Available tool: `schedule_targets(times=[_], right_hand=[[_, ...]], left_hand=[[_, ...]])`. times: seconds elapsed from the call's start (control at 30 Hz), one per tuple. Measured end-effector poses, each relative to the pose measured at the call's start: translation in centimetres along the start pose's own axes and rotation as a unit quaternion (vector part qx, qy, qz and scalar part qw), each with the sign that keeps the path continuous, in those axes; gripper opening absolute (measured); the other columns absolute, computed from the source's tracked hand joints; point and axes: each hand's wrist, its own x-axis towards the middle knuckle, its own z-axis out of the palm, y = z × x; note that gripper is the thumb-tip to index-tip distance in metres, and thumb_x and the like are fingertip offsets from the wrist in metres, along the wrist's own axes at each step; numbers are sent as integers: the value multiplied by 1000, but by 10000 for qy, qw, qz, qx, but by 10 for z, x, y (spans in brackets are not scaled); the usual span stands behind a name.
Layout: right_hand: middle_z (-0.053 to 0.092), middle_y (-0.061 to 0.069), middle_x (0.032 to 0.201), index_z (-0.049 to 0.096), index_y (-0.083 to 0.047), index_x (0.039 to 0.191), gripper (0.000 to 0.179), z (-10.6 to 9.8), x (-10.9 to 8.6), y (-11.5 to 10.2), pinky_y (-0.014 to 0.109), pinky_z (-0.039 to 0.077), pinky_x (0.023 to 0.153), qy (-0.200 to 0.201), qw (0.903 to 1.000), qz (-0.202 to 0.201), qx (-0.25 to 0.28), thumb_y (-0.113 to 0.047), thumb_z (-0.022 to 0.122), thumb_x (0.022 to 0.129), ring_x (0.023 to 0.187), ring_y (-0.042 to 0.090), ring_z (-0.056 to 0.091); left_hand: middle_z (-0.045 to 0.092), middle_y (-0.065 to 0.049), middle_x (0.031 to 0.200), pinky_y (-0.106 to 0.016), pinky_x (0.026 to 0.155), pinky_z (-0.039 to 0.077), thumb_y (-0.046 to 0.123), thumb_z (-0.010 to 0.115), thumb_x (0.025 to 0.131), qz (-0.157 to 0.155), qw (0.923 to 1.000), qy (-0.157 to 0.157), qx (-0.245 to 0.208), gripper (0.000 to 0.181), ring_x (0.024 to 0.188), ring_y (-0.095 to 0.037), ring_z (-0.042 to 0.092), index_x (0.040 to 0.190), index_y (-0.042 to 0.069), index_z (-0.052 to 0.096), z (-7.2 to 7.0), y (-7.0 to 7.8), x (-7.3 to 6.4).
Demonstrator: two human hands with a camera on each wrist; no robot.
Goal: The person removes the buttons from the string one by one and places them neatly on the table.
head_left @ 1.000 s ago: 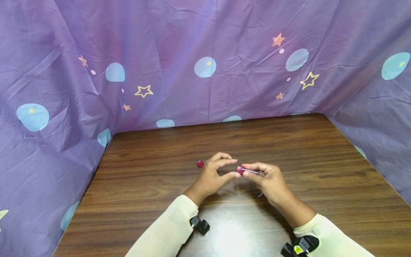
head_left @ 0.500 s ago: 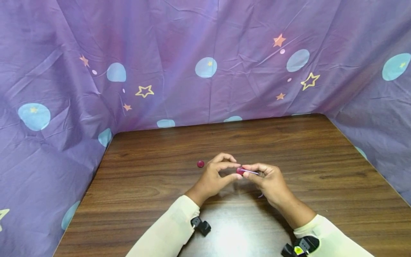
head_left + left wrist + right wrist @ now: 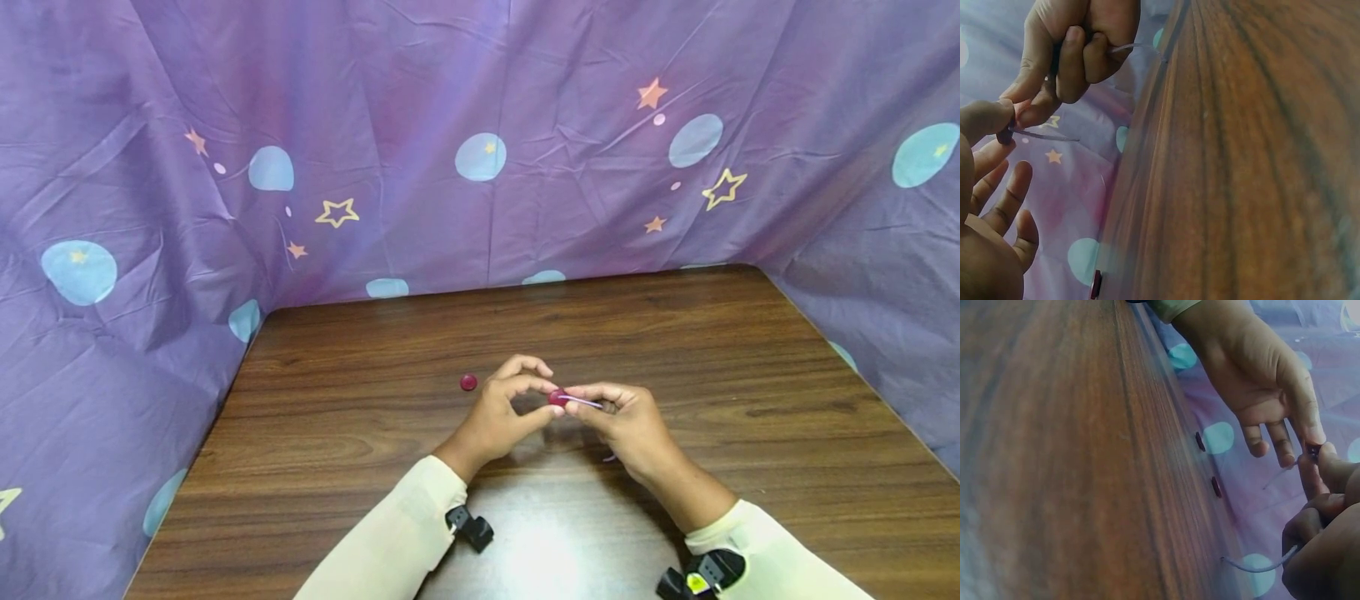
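A small dark red button (image 3: 557, 398) is between my two hands above the table, with a thin lavender cord (image 3: 582, 402) running from its face. My left hand (image 3: 498, 417) pinches the button's left side with thumb and index finger; its other fingers are spread. From the opposite side my right hand (image 3: 633, 429) pinches the edge with thumb and forefinger. Its remaining fingers curl round the cord, whose other end (image 3: 1257, 569) hangs out below the fist. A dark bit (image 3: 1055, 57), too dim to make out, shows inside the right hand in the left wrist view.
A loose dark red button (image 3: 468, 382) lies on the brown wooden table (image 3: 360, 500), left of my left hand. In the right wrist view two buttons lie there, one (image 3: 1200, 441) beyond the other (image 3: 1215, 486). A purple patterned cloth (image 3: 405, 100) encloses the back and sides.
My left index finger has closed in with the thumb on the button. The button has shifted slightly left, outward from the right fingertips. My right hand has barely moved.
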Motion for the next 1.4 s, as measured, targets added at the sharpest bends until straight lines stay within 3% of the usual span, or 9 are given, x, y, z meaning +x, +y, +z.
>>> schedule_targets(times=[0.1,0.23,0.33,0.5,0.63,0.8,0.9,1.2,1.4], right_hand=[[81,-15,85,74,19,112,22,0,0,1,16,41,48,27,9999,-9,-147,5,78,95,58,-5,52],[82,-18,91,73,21,111,23,1,0,2,17,59,69,50,9994,-114,-313,5,78,95,82,-3,74],[82,-20,90,74,20,110,22,1,-1,2,19,62,75,100,9990,-137,-410,4,78,96,87,-1,76],[82,-18,87,73,21,111,23,1,-1,1,20,62,76,150,9990,-226,-361,3,77,97,85,0,78],[82,-16,84,74,19,109,20,0,0,0,16,53,58,222,9990,-307,-245,3,77,97,69,-4,69],[78,-14,77,80,7,101,7,0,0,0,30,21,38,349,9990,-278,-48,3,76,98,45,-4,34],[79,-11,75,82,0,97,7,-1,0,0,34,20,40,350,9990,-243,126,2,76,98,45,-3,35],[67,-8,64,82,-3,95,6,-1,0,-3,17,35,43,552,9984,74,38,-3,77,99,52,2,50],[55,-11,60,81,-1,95,5,-1,1,-4,19,33,43,657,9978,-45,37,-1,77,98,49,0,40]], left_hand=[[66,-21,130,-37,114,53,5,87,90,-106,9999,-10,-19,16,127,-32,65,105,2,81,0,1,0],[65,-19,133,-49,105,57,5,87,89,-235,9997,28,74,18,126,-32,64,106,2,81,0,3,0],[66,-17,133,-56,99,57,6,88,88,-295,9994,36,164,20,125,-31,64,106,3,81,0,3,0],[65,-16,134,-54,99,58,6,88,88,-308,9993,52,219,20,124,-31,64,106,3,81,-1,4,1],[65,-15,133,-44,99,58,5,87,87,-248,9992,122,271,22,124,-32,65,108,3,81,-1,3,1],[66,-17,132,-37,112,53,4,87,88,-131,9994,209,243,22,127,-32,65,109,2,81,-2,0,1],[65,-20,132,-37,118,50,3,87,87,-109,9994,241,220,22,128,-32,64,109,1,80,-2,-2,1],[65,-22,133,-40,120,49,3,88,86,-119,9989,370,251,23,130,-35,63,107,1,80,-5,-4,3],[65,-21,134,-43,123,47,4,88,86,-214,9983,424,326,22,133,-33,62,107,2,81,-6,-6,3]])
